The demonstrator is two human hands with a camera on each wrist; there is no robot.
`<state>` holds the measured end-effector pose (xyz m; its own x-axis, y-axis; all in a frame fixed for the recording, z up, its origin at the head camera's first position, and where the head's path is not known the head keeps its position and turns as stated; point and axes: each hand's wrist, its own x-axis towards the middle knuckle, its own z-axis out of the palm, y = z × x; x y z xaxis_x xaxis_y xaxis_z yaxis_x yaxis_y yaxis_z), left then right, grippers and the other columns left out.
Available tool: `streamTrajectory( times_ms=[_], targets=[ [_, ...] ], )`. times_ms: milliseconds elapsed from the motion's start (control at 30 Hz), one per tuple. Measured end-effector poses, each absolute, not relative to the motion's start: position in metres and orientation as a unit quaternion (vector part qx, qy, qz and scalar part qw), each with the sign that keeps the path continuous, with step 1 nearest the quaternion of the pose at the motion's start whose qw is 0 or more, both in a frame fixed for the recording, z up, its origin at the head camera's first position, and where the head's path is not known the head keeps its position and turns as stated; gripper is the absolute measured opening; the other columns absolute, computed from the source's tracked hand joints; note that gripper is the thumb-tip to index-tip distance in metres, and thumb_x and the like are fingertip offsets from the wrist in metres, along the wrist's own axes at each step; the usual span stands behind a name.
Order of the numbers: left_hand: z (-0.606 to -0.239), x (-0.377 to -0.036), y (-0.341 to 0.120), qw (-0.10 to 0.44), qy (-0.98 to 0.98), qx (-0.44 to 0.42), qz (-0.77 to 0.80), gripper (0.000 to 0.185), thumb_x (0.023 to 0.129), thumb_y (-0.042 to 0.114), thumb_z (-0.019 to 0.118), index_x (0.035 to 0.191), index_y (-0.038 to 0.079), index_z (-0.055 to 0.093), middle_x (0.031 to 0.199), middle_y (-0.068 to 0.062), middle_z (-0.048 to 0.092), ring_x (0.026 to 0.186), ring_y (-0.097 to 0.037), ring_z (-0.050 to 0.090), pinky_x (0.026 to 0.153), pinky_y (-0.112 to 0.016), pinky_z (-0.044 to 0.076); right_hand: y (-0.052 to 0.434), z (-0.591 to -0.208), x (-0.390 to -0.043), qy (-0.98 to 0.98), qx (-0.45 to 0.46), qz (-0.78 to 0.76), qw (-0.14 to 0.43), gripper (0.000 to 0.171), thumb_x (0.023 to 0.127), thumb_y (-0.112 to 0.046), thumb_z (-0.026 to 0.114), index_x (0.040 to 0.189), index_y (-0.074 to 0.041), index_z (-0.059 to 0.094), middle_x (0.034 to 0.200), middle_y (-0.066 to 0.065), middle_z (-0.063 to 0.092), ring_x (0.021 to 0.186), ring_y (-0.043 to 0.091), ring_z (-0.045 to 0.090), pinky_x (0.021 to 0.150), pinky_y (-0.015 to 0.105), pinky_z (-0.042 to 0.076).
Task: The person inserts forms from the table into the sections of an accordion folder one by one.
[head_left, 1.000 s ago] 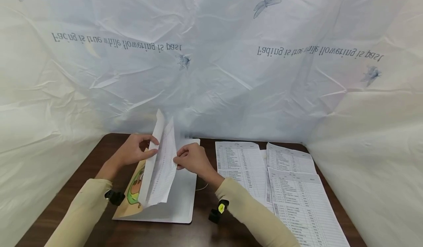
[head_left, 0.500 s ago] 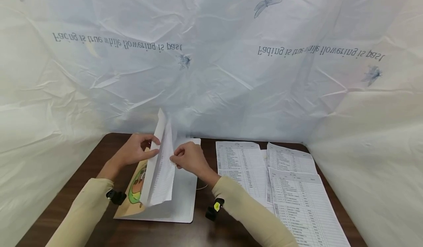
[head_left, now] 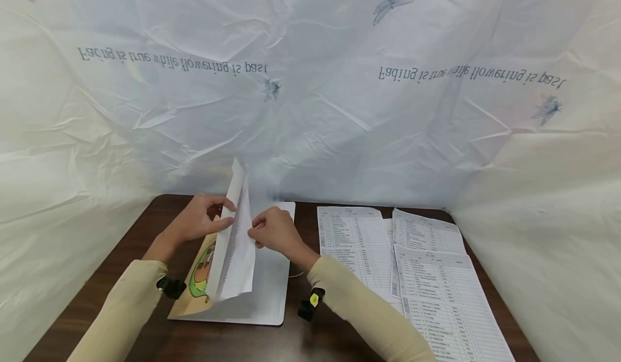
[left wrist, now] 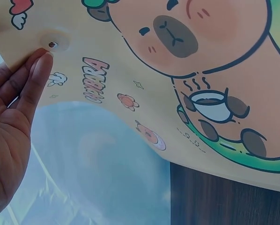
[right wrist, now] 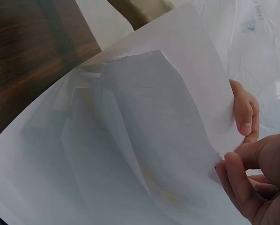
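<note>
Folder [head_left: 264,292] lies open; I see my left hand [head_left: 201,219] and right hand [head_left: 274,230] pinching upright sheets [head_left: 237,243] inside; their print is unreadable.

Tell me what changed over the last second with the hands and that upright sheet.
The right hand slid a little left, pushing the printed sheet it pinches closer to the raised flap of the folder, so the gap narrowed. The left hand kept its grip on the flap, and the sheets on the table stayed put.

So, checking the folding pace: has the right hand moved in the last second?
Yes. The right hand has slid slightly left, away from the printed sheets.
</note>
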<state>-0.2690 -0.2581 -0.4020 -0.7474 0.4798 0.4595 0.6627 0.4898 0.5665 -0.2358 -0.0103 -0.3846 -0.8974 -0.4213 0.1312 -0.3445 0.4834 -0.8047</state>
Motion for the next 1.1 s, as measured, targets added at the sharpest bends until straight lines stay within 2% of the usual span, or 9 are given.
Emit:
streamTrajectory(
  times_ms=[267, 500, 800, 1000, 1100],
  targets=[
    [-0.401, -0.267, -0.259, 0.114, -0.860, -0.326, -0.376, 0.016, 0.087, 0.013, 0.078, 0.102, 0.013, 0.072, 0.089, 0.001, 0.070, 0.065, -0.008, 0.060, 0.053, -0.029, 0.048, -0.012, -0.391, -0.238, 0.853, -0.209, -0.476, 0.058, 0.011, 0.090, -0.007, 0.070, 0.097, -0.002, 0.077, 0.069, -0.003, 0.073, 0.057, 0.006, 0.068, 0.057, 0.024, 0.052],
    [-0.402, -0.267, -0.258, 0.122, -0.857, -0.325, -0.381, 0.016, 0.086, 0.013, 0.078, 0.101, 0.010, 0.072, 0.088, 0.001, 0.069, 0.066, -0.007, 0.060, 0.056, -0.027, 0.050, -0.018, -0.395, -0.239, 0.849, -0.208, -0.479, 0.074, 0.010, 0.090, -0.007, 0.070, 0.097, -0.002, 0.077, 0.067, -0.004, 0.072, 0.055, 0.006, 0.068, 0.059, 0.024, 0.053],
    [-0.403, -0.267, -0.260, 0.123, -0.853, -0.332, -0.383, 0.016, 0.087, 0.011, 0.078, 0.102, 0.011, 0.072, 0.071, 0.005, 0.060, 0.050, -0.008, 0.049, 0.049, -0.026, 0.044, -0.016, -0.389, -0.239, 0.846, -0.197, -0.487, 0.094, 0.006, 0.089, -0.005, 0.071, 0.086, -0.003, 0.077, 0.060, -0.002, 0.070, 0.055, 0.009, 0.069, 0.060, 0.025, 0.053],
    [-0.402, -0.266, -0.258, 0.124, -0.851, -0.338, -0.383, 0.016, 0.087, 0.011, 0.078, 0.102, 0.008, 0.072, 0.085, 0.003, 0.068, 0.062, -0.006, 0.059, 0.053, -0.026, 0.048, -0.022, -0.389, -0.239, 0.862, -0.198, -0.457, 0.098, 0.008, 0.091, -0.010, 0.073, 0.087, -0.005, 0.078, 0.059, -0.004, 0.069, 0.054, 0.007, 0.068, 0.059, 0.024, 0.053],
    [-0.402, -0.266, -0.258, 0.122, -0.850, -0.337, -0.385, 0.017, 0.087, 0.010, 0.078, 0.102, 0.007, 0.072, 0.085, 0.001, 0.068, 0.060, -0.006, 0.058, 0.054, -0.026, 0.048, -0.023, -0.388, -0.237, 0.862, -0.196, -0.456, 0.104, 0.009, 0.091, -0.013, 0.075, 0.086, -0.005, 0.078, 0.061, -0.004, 0.069, 0.055, 0.007, 0.068, 0.059, 0.024, 0.053]
  ],
)
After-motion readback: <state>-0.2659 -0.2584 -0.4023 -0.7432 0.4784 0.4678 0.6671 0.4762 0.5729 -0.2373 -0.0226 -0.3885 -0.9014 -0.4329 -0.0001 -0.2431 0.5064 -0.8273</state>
